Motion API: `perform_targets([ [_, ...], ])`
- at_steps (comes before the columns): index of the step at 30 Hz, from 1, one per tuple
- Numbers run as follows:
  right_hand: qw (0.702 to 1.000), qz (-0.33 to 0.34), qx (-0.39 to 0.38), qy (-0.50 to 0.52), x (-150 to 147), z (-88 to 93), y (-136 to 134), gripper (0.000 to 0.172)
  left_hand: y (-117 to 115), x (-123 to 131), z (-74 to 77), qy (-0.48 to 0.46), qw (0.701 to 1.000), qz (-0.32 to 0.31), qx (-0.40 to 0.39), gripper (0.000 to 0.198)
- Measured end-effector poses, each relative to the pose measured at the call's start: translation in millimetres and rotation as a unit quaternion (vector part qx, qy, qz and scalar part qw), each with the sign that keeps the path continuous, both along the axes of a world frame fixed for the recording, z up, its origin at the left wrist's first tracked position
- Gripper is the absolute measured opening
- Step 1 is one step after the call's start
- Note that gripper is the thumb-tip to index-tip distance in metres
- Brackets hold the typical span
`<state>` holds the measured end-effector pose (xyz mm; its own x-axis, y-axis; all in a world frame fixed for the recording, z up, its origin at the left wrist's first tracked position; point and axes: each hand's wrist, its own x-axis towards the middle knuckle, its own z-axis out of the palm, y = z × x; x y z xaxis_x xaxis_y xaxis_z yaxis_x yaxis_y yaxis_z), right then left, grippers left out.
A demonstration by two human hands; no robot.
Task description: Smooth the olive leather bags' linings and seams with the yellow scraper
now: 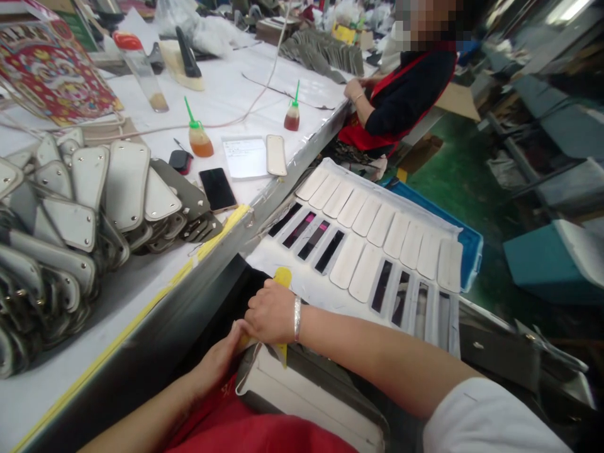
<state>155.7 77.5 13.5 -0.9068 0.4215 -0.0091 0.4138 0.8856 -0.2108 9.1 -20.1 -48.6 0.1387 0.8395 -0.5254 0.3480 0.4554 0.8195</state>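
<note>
My right hand [274, 311], with a silver bracelet at the wrist, is closed in front of my lap. A flat yellow piece [283, 275] shows above and below its fingers; its exact kind is unclear. My left hand [226, 349] meets the right one, thumb and fingers pressed together at the corner of a dark-edged cream bundle [306, 393] on my lap. What the left fingers pinch is hidden. Just beyond my hands lies a white slotted tray [306, 286], with cream rounded strips [363, 270] over some slots and other slots uncovered.
On the white table [226, 94] lie piled cream riveted pieces [125, 182], a phone [217, 189], a notepad [244, 157] and green-tipped glue bottles [201, 139]. A co-worker [406, 94] sits at the far right. A blue bin [472, 251] stands under the tray.
</note>
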Motion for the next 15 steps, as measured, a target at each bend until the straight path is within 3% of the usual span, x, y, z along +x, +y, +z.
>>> perform_targets([
  [3,1.0,0.007,-0.014,-0.008,-1,0.0,-1,0.037,-2,5,11.9,0.009,0.996,0.05,-0.067,0.063],
  [7,0.999,0.013,-0.035,-0.03,0,3.9,-1,0.03,0,11,27.4,0.001,0.998,0.039,-0.058,0.055],
  [12,0.998,0.002,-0.05,-0.047,2,6.8,-4,0.026,-2,12,22.3,-0.011,0.999,0.025,-0.035,0.055],
  [15,0.999,-0.021,-0.043,-0.024,5,1.9,-7,0.034,-3,11,20.3,0.006,0.999,0.011,-0.031,0.057],
])
